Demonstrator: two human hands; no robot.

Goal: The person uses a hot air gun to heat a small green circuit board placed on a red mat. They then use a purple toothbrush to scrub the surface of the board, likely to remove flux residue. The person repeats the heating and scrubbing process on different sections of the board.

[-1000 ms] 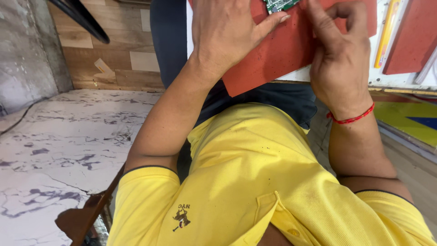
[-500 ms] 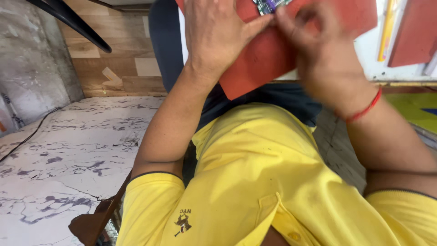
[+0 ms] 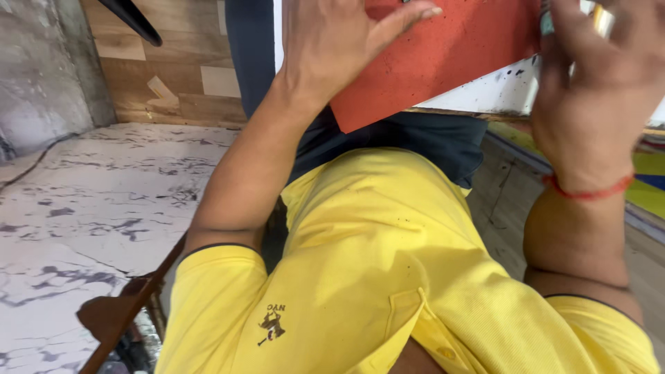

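While resting flat on the red mat, left hand with fingers spread wide, right hand raised beside it, blurred, grip impossible to tell, white bench edge beneath.

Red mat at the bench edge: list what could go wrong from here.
The red mat overhangs the white bench edge above the lap; only the left hand rests on it, so it could tip or slide off. The right hand is lifted to the side and blurred, seemingly pinching something small that could drop to the floor. The camera barely shows the bench top, so the work is mostly out of view.
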